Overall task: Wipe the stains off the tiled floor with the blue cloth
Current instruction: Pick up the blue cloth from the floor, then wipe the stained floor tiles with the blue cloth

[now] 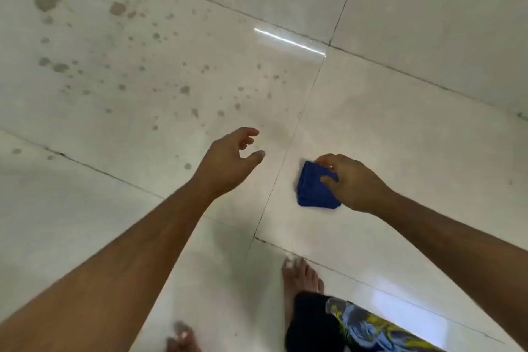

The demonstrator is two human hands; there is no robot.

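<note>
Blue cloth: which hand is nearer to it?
Right. The right hand holds the blue cloth with its fingers; the left hand hovers apart, across the grout line, holding nothing.

The scene is evenly and softly lit, with a pale, slightly washed-out cast. A bright streak of glare (289, 41) is reflected on the glossy tiled floor (414, 151), and a paler sheen is seen at the lower right. Only faint shadows are cast. Grout lines are bowed by wide-angle distortion towards the edges. The picture is generally soft, and the feet at the bottom edge are blurred.
</note>
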